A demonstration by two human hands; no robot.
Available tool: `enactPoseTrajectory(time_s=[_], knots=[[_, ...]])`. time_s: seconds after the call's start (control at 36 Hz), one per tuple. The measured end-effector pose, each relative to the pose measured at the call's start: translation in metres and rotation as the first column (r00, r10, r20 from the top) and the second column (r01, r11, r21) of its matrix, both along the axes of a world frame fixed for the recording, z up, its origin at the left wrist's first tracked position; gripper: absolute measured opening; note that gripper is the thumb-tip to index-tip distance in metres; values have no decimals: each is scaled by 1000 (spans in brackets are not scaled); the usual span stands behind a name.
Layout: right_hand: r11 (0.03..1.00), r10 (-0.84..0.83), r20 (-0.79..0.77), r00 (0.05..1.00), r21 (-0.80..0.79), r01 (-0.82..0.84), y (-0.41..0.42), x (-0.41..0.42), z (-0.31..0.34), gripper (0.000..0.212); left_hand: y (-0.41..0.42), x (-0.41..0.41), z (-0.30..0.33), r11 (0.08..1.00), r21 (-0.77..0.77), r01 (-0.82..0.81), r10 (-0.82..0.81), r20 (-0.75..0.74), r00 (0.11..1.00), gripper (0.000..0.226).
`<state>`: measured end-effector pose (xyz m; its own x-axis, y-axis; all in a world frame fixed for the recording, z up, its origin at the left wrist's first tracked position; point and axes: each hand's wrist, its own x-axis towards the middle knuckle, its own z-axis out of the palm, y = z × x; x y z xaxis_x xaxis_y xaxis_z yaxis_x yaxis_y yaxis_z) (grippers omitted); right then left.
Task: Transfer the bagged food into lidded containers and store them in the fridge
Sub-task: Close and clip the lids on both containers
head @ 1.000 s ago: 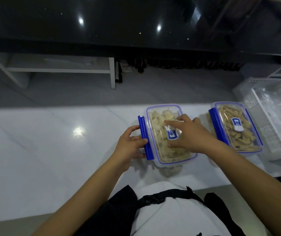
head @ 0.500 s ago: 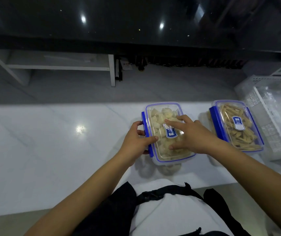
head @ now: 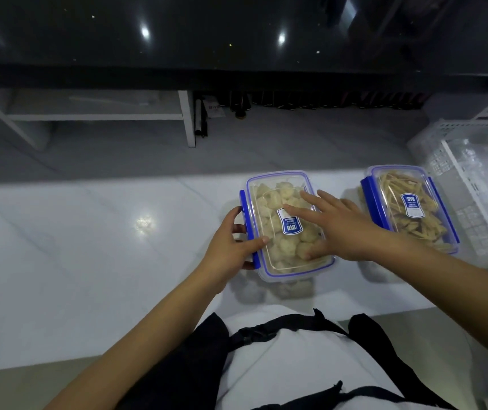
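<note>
Dim, bluish wide-angle view with bent edges; ceiling lights glare off the glossy counter [head: 89, 232].

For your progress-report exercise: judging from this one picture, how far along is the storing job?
Done: both containers are filled, and the right container has its lid on. In hand: the right hand presses the lid of the left container flat while the left hand grips its blue side clip. Left: carrying both to the fridge, which is not in view.

Single head-worn view, wide-angle, looking forward and steeply down from above onto the white counter [head: 89, 247]. Close to the counter's near edge, own torso at the bottom border. Beyond the counter's far edge, floor and a dark wall.
</note>
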<state>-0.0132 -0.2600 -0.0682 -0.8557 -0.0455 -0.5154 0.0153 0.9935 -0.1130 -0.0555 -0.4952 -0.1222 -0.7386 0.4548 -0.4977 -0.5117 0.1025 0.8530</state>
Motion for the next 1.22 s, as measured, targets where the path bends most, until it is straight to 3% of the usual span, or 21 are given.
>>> enactPoseTrajectory(time_s=[0.22,0.33,0.44,0.58,0.61,0.69,0.75,0.83,0.94,1.06,1.22], knots=[[998,2,8,1000,-63,-2,2,0,0,102,-3,-2,-2,999,46,-9,7,33,999,72],[958,-84,42,996,-272,93,8,0,-1,103,-7,3,-8,993,91,-77,69,92,993,61],[845,-292,12,956,-465,264,14,12,-11,105,-12,3,-7,988,84,-129,122,82,989,58],[540,-612,56,789,-700,468,6,30,-22,78,-11,3,-5,997,28,-69,69,-28,997,59],[559,-628,27,778,-680,475,3,33,-22,74,-9,4,-4,999,22,-47,48,-51,998,55],[795,-543,-214,812,-442,415,-10,36,-16,69,-5,5,-4,1000,22,-10,12,-97,995,47],[859,-476,-283,832,-349,373,-25,33,-9,68,-3,5,-3,999,30,-29,33,-114,993,39],[851,-501,-216,838,-298,433,-52,20,-6,86,0,3,-2,994,26,-106,107,-39,993,29],[863,-503,-107,858,-109,493,-79,2,-19,118,-1,1,0,990,49,-130,127,62,990,28],[876,-479,-145,866,-17,482,-87,-5,-34,121,-3,1,-1,992,62,-111,106,91,990,37],[870,-490,-177,854,-32,492,-79,5,-40,125,-6,0,-8,982,99,-158,139,180,974,68]])
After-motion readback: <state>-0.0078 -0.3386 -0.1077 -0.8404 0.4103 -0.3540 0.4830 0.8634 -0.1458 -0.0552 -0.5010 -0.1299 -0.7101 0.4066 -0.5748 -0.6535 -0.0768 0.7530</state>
